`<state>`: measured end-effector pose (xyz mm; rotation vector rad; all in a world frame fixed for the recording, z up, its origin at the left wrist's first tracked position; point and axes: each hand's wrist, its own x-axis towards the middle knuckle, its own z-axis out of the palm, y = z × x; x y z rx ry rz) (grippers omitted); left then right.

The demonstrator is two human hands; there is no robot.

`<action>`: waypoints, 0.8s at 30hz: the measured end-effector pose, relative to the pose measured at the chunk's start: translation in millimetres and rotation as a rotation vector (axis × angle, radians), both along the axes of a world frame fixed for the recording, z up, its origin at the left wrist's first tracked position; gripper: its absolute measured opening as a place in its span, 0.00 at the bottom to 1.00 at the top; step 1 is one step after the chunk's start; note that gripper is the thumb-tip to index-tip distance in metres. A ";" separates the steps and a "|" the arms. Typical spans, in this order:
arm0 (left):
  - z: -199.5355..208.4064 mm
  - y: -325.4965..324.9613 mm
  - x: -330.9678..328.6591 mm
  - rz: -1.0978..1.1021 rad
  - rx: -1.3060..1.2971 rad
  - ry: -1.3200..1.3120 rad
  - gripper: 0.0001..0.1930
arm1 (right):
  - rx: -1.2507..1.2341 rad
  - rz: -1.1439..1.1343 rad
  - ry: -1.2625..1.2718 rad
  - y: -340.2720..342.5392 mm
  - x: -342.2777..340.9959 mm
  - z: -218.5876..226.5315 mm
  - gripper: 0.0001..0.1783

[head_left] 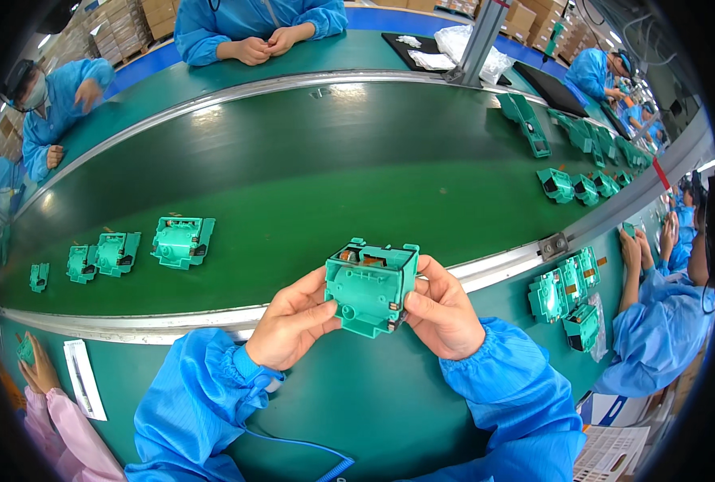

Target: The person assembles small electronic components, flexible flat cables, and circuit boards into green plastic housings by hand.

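Between my two hands I hold a green plastic housing (371, 289) above the near edge of the work surface. Coppery and black parts show in its upper side. My left hand (293, 320) grips its left side, thumb on the front face. On the right side, my right hand (444, 309) pinches it between thumb and fingers. Both hands are closed on it, and its back is hidden from me. A blue coiled cord (325, 450) runs from the band at my left wrist.
Green housings (182, 241) stand in a row on the green conveyor (293, 177), with more at far right (556, 185). Several housings (548, 296) lie on the bench to my right. A metal rail (494, 269) borders the belt. Co-workers sit around; a pen on white paper (84, 379) lies left.
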<state>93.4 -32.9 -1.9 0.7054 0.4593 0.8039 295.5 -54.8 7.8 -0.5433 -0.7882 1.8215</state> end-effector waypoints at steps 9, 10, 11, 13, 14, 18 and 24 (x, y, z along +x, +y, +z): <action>-5.9 -4.9 4.9 0.063 0.198 0.109 0.39 | 0.033 -0.202 -0.243 -11.8 -14.8 5.2 0.16; -5.0 -5.6 6.1 0.063 0.199 0.109 0.39 | 0.067 -0.217 -0.275 -13.3 -15.4 5.0 0.16; -3.4 -6.5 7.5 0.084 0.224 0.115 0.41 | 0.102 -0.232 -0.307 -14.8 -16.1 5.1 0.16; -3.5 -7.9 9.2 0.105 0.249 0.123 0.43 | 0.090 -0.228 -0.309 -18.2 -18.3 7.1 0.17; -4.9 -9.0 9.5 0.119 0.311 0.164 0.44 | 0.079 -0.224 -0.311 -19.2 -19.5 7.7 0.18; 3.2 -13.6 10.9 0.192 0.441 0.363 0.46 | 0.108 -0.229 -0.305 -20.0 -23.7 7.9 0.21; 5.9 -21.3 9.9 0.309 0.657 0.591 0.49 | 0.269 -0.233 -0.500 -19.6 -22.8 5.4 0.30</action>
